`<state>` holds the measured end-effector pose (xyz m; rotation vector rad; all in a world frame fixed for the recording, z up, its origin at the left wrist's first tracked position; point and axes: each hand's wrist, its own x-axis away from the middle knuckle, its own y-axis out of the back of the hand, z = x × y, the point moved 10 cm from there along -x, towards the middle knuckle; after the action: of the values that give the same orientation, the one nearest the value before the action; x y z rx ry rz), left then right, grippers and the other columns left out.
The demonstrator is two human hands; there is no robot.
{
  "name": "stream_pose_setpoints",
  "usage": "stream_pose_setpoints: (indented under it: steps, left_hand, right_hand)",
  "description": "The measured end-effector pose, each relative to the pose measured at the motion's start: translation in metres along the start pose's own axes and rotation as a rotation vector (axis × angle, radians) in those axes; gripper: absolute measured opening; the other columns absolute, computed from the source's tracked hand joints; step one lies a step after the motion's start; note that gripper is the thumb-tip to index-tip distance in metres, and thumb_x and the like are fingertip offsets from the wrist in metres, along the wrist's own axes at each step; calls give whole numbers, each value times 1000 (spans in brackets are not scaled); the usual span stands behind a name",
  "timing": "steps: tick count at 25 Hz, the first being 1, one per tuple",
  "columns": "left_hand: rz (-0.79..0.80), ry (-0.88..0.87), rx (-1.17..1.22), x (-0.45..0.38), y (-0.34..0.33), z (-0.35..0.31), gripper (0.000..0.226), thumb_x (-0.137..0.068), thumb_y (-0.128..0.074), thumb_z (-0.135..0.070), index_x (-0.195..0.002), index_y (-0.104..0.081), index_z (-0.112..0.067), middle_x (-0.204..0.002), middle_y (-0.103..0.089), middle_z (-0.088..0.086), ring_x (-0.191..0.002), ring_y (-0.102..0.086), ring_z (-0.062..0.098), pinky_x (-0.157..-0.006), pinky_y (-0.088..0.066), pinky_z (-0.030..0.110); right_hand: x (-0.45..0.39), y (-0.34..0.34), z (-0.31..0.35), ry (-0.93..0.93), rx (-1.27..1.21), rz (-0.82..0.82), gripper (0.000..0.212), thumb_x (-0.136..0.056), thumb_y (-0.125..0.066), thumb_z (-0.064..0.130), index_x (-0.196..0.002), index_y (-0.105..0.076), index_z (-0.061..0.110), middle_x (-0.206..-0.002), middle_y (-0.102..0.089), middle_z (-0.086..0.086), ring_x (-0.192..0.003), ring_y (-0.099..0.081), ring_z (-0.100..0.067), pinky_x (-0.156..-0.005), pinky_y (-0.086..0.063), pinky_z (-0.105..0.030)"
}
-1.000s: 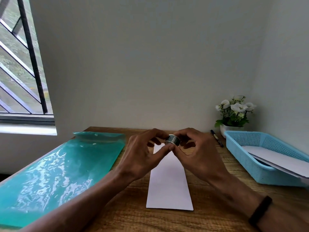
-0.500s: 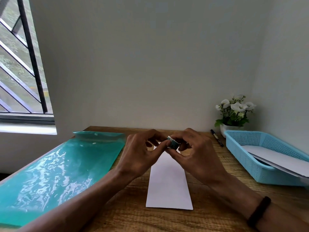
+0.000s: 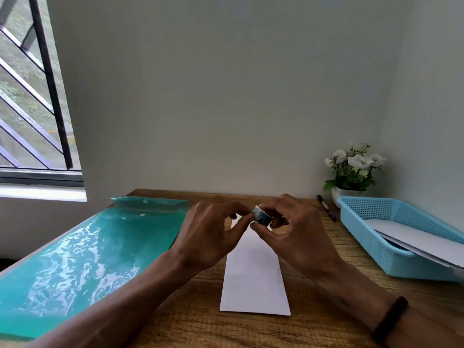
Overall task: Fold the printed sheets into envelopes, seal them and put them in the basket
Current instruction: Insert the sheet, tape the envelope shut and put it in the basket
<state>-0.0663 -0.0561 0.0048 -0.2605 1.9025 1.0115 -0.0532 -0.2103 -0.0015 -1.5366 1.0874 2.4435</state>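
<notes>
Wood-grain desk under me, tucked into a pale corner with a barred window off to my left side. Nearest, below my wrists, lies the folded white sheet, a long narrow flat packet pointing away from me, its far end hidden under my hands. Thin paper, light and limp; I'd say it creases easily and slides on smooth wood, so pin it flat and lift by a long edge.

Just above it, both hands work a small roll of patterned tape, teal with a pale rim. My right hand is curled around the roll, thumb beneath it. My left hand pinches at the roll's near face with thumb and forefinger, probably picking for the loose end, though I can't see one. Sticky, flimsy stuff, I reckon; it will curl back on itself.

Left of my left hand, a glossy turquoise plastic folder, rippled and shiny. Right of my right hand, the light-blue lattice basket with white paper hanging over its rim. Beyond, a black pen and white flowers in a small pot.
</notes>
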Motion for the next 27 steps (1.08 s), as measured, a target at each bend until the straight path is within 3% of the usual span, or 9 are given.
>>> stream_pose_setpoints:
  steps: [7, 14, 18, 21, 23, 27]
  left_hand:
    - [79, -106, -132, 0, -5, -11, 9, -99, -63, -40, -98, -66, -31, -90, -68, -17, -75, -60, 3, -61, -51, 26]
    - [36, 18, -52, -3, -6, 13, 10, -102, -60, -37, -95, -55, -32, -85, -64, -17, -71, -63, 8, -60, -53, 36]
    - [0, 129, 52, -4, -5, 35, 9, -102, -60, -36, -98, -57, -29, -87, -70, -14, -66, -64, 8, -57, -55, 40]
    - [-9, 167, 104, -3, -6, 41, 11, -101, -58, -41, -96, -57, -30, -85, -71, -13, -58, -62, 8, -50, -51, 36]
    - [-23, 178, 137, -3, -6, 40, 15, -100, -56, -45, -94, -57, -30, -82, -71, -11, -53, -61, 9, -47, -51, 41]
    - [-62, 257, 157, -1, 0, 51, 36, -96, -50, -64, -93, -57, -29, -79, -71, -6, -55, -68, 13, -53, -57, 48]
  right_hand:
    - [0, -3, 2, 13, -20, 17, 34, -80, -89, 27, -110, -74, 17, -99, -70, 4, -77, -64, -8, -68, -59, -25]
    - [-1, -4, -2, -32, -28, 14, 38, -79, -88, 34, -111, -72, 22, -100, -69, 9, -80, -64, -5, -68, -56, -10]
    - [-2, -5, -12, -105, -132, 9, 35, -80, -89, 26, -107, -68, 23, -102, -64, 14, -89, -66, -1, -74, -54, -6]
    - [-2, -6, -18, -140, -208, 18, 36, -79, -89, 19, -106, -67, 19, -108, -64, 9, -94, -69, -3, -74, -59, -13]
    - [-2, -7, -20, -157, -248, 18, 36, -78, -90, 16, -107, -67, 18, -109, -64, 9, -95, -70, -2, -74, -61, -17]
    - [0, -7, -26, -192, -257, 12, 34, -78, -90, 16, -104, -68, 18, -106, -68, 7, -91, -72, -4, -77, -62, -20]
